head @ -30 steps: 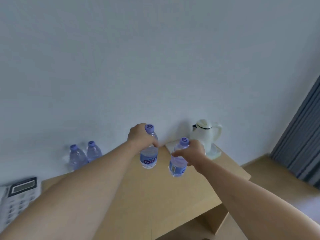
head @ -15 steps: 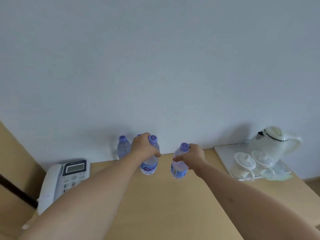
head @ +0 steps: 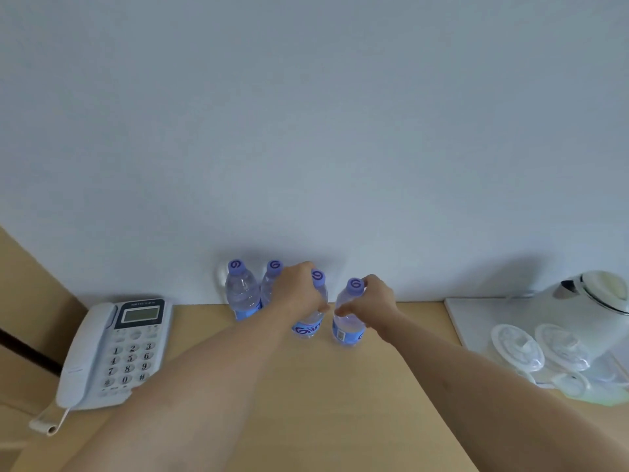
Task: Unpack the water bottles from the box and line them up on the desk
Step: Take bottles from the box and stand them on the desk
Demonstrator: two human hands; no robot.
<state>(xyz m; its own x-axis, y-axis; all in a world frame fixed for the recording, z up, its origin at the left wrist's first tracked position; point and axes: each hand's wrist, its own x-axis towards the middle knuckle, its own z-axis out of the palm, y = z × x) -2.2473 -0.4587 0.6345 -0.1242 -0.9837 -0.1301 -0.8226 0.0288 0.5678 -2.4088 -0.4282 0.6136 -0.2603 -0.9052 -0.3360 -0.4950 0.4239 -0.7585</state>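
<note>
Two clear water bottles with purple caps and blue labels stand against the wall on the wooden desk (head: 340, 403): the leftmost bottle (head: 241, 294) and a second bottle (head: 269, 284) partly hidden by my left hand. My left hand (head: 299, 291) grips the neck of a third bottle (head: 308, 327), just right of those two. My right hand (head: 371, 299) holds a fourth bottle (head: 348, 330) by its shoulder, beside the third. Both held bottles are upright, at or just above the desk top. The box is out of view.
A white desk phone (head: 112, 352) lies at the left of the desk. At the right a white tray (head: 476, 318) carries a white kettle (head: 599, 301) and upturned clear glasses (head: 517, 345). A wooden panel (head: 27, 301) rises at the far left.
Both hands have carried their bottles toward the wall, up beside the two standing bottles. The view has swung left, bringing the phone fully into sight.
</note>
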